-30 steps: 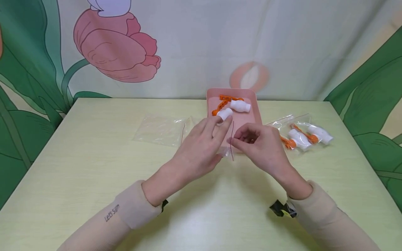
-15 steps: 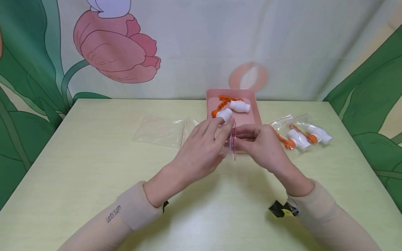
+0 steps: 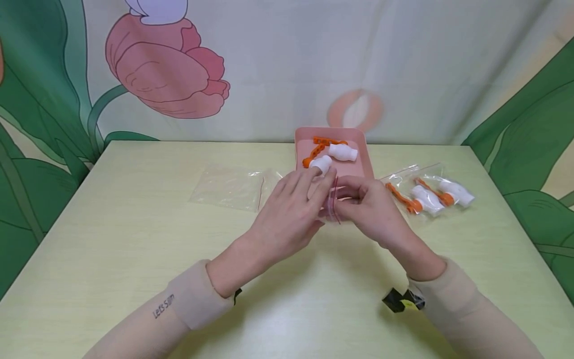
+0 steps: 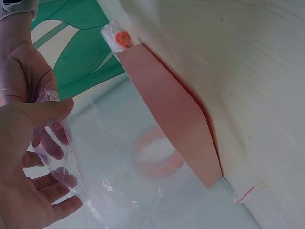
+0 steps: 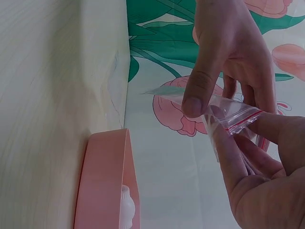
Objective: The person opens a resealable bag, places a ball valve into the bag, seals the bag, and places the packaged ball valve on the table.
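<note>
In the head view, my left hand [image 3: 287,214] and right hand [image 3: 376,212] meet over the front of a pink tray [image 3: 367,167]. Between them is a clear zip bag [image 5: 233,112] with a red line along its mouth. My left thumb and fingers pinch the bag's body, as the left wrist view shows. At the mouth, my right thumb and fingers hold the edge, with some fingertips seen through the plastic. Inside the tray lie two white bulb-shaped pieces [image 3: 343,152] and two orange perforated sticks [image 3: 329,140] with rounded ends. The left hand partly covers the nearer white piece.
Right of the tray, clear bags [image 3: 428,199] contain white pieces and orange sticks. To the left lies a flat clear zip bag [image 3: 228,187]. Behind the pale table [image 3: 157,224] hangs a printed cloth [image 3: 269,65].
My right fingers have moved left, from the bag's edge into or against its mouth. The red-lined mouth has shifted slightly right and looks wider. The tray and other bags stay put.
</note>
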Demonstrator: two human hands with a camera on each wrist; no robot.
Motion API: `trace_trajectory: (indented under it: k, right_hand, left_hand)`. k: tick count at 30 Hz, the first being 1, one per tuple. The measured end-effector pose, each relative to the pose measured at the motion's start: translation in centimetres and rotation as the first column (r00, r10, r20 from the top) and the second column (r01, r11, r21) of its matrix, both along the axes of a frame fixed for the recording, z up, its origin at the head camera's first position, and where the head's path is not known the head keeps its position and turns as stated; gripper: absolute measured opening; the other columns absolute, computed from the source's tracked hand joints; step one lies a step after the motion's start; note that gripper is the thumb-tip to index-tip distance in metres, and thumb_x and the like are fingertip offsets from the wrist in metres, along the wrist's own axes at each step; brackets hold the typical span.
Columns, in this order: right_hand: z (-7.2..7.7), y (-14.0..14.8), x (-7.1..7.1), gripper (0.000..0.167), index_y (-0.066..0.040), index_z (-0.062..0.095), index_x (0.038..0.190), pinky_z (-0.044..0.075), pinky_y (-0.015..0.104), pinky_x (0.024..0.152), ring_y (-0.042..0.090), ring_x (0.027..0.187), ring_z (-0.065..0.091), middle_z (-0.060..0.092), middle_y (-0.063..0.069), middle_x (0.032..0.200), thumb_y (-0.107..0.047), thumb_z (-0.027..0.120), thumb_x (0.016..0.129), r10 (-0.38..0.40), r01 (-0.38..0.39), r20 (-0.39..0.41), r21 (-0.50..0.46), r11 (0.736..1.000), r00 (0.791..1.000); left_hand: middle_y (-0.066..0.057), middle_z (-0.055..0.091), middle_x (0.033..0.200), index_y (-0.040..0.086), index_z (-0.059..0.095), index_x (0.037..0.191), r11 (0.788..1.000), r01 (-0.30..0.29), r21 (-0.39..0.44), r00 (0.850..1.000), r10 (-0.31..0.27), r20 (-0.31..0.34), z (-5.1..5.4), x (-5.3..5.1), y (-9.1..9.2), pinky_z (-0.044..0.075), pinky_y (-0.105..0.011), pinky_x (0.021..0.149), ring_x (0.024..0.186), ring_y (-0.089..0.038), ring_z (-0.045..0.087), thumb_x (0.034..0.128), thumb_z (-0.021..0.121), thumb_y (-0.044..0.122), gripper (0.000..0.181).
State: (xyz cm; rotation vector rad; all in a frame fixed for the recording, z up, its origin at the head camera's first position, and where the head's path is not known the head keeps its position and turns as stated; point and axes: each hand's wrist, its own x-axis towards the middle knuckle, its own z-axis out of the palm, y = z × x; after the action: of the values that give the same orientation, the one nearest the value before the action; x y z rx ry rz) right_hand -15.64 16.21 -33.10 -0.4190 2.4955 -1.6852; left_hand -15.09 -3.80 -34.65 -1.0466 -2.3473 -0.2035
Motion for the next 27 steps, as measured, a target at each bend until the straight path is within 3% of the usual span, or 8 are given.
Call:
trace_trajectory:
  k: [4,11,20,27]
  right_hand:
    - [0.22,0.04,0.03,0.033,0.002,0.068,0.127,0.060,0.030,0.079,0.027,0.098,0.072,0.073,0.017,0.113,-0.002,0.070,0.094,0.002,-0.002,0.012,0.008,1.000,1.000]
    - [0.36,0.25,0.06,0.035,0.000,0.068,0.128,0.060,0.030,0.080,0.026,0.096,0.073,0.073,0.015,0.110,-0.009,0.075,0.094,-0.014,0.014,0.015,0.005,1.000,1.000]
    - [0.17,0.38,-0.12,0.037,-0.004,0.071,0.127,0.061,0.031,0.074,0.025,0.092,0.073,0.074,0.013,0.105,-0.013,0.079,0.092,-0.027,0.028,-0.027,0.044,0.999,0.999]
    - [0.24,0.65,-0.35,0.029,0.000,0.075,0.116,0.059,0.025,0.074,0.022,0.089,0.073,0.076,0.011,0.101,-0.013,0.081,0.090,-0.055,0.062,-0.059,0.118,0.991,0.997]
  left_hand:
    - [-0.022,0.049,0.140,0.001,0.039,0.155,0.999,-0.042,-0.030,0.999,0.042,0.014,0.07,-0.05,-0.06,0.038,-0.047,0.111,0.129,-0.037,0.046,0.0792,0.089,0.028,0.095]
    - [-0.024,0.040,0.150,0.006,0.017,0.163,0.988,-0.129,-0.086,0.981,0.140,0.136,0.02,-0.20,-0.45,0.026,-0.056,0.118,0.139,-0.039,0.037,0.0735,0.094,0.036,0.122]
    - [-0.025,0.044,0.146,0.000,0.030,0.156,0.988,-0.135,-0.074,0.979,0.144,0.141,-0.24,-0.30,-0.61,0.029,-0.057,0.117,0.136,-0.039,0.041,0.0787,0.090,0.031,0.102]
    - [-0.022,0.049,0.139,-0.004,0.042,0.147,0.992,-0.112,-0.058,0.985,0.118,0.126,-0.15,-0.35,-0.71,0.035,-0.053,0.114,0.130,-0.037,0.045,0.0813,0.088,0.032,0.088]
